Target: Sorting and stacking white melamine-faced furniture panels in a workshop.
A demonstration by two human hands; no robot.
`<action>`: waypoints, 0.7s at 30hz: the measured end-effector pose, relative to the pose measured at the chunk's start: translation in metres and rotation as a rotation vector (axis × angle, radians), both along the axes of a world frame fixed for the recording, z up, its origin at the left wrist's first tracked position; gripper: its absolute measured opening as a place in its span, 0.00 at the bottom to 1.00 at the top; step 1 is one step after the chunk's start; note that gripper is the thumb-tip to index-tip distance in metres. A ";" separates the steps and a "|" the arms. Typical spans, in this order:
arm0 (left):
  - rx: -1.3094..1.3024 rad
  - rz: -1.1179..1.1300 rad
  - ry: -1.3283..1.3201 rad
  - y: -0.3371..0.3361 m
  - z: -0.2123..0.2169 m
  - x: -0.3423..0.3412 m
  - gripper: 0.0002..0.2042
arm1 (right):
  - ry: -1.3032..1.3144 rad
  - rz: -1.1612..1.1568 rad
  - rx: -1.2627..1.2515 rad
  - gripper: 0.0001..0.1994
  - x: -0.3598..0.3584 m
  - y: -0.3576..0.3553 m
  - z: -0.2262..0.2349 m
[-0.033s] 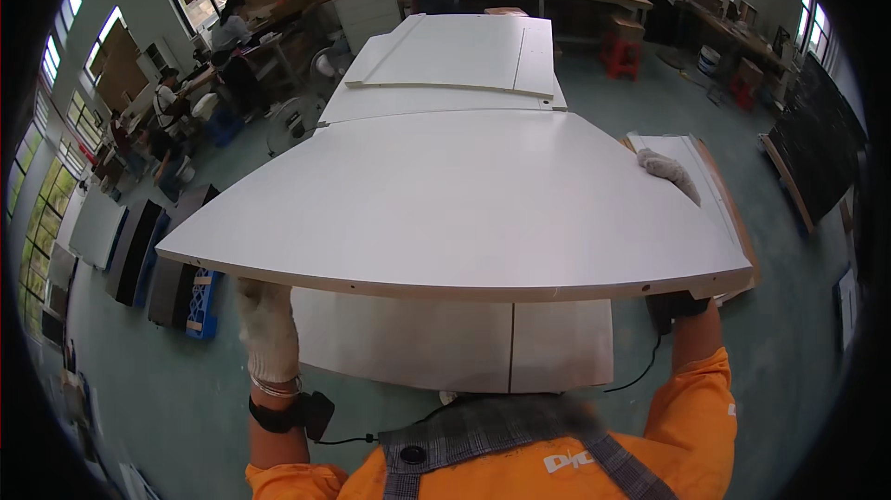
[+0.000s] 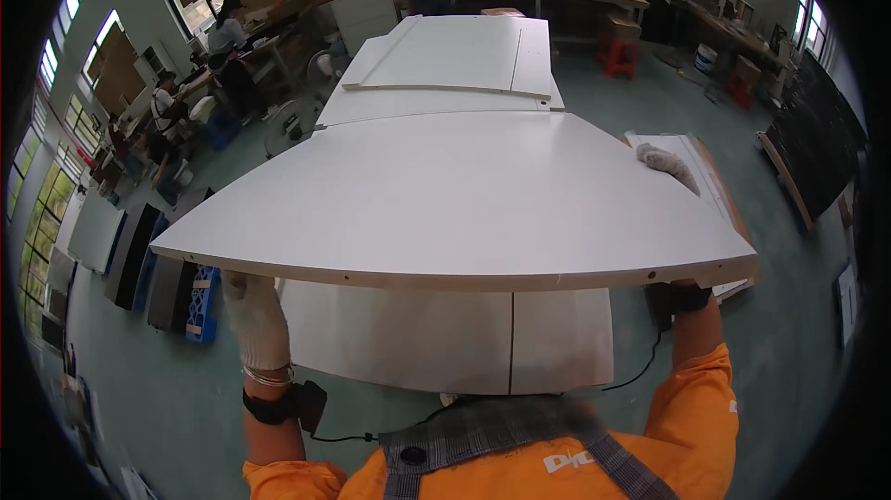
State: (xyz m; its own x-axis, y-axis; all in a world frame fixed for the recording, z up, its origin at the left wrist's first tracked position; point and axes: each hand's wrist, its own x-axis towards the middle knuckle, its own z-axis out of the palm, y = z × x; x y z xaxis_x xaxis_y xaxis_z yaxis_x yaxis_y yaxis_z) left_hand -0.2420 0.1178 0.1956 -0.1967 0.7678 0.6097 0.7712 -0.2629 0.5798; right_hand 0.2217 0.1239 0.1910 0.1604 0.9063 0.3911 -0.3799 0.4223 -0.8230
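Observation:
A large white board [image 2: 445, 194] with angled sides spreads across the middle, its raw near edge dotted with small drilled holes. Under the near left part of that edge, my left hand [image 2: 258, 310], in a pale knit glove, holds the board up; its fingers are hidden. My right hand [image 2: 685, 298] supports the near right part, mostly covered by the board, with a black band at the wrist. Along the slanted right side shows a grey knit glove [image 2: 666, 164]; whether it is on my right hand or lies loose, I cannot tell. Below is another white panel [image 2: 408, 333] with a dark seam.
More white panels [image 2: 464, 54] are stacked beyond the board, and one [image 2: 691, 161] lies to the right. Dark slabs [image 2: 135, 254] and a blue pallet [image 2: 200, 305] stand on the left. Several people work near the back benches. A dark sheet [image 2: 812, 142] leans at the right.
The board's near edge has risen slightly in the picture, and its near corners reach a little wider. My left hand has shifted slightly left and up with it.

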 end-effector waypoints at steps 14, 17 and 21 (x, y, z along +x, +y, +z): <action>-0.123 -0.438 -0.702 0.237 -0.009 -0.086 0.30 | -0.223 -0.530 0.119 0.13 0.044 0.077 0.023; -0.148 -0.463 -0.781 0.268 -0.020 -0.078 0.26 | -0.214 -0.506 0.140 0.15 0.048 0.082 0.018; -0.052 -0.511 -0.794 0.291 -0.023 -0.076 0.19 | -0.168 -0.502 0.157 0.14 0.035 0.085 0.019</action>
State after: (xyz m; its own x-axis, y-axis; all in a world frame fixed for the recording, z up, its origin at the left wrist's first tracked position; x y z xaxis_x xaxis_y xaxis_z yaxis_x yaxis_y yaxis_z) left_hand -0.3183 0.4087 0.1724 -0.1717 0.8981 0.4048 -0.0559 -0.4191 0.9062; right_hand 0.2564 0.2088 0.2101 0.4815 0.6633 0.5729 0.0308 0.6405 -0.7674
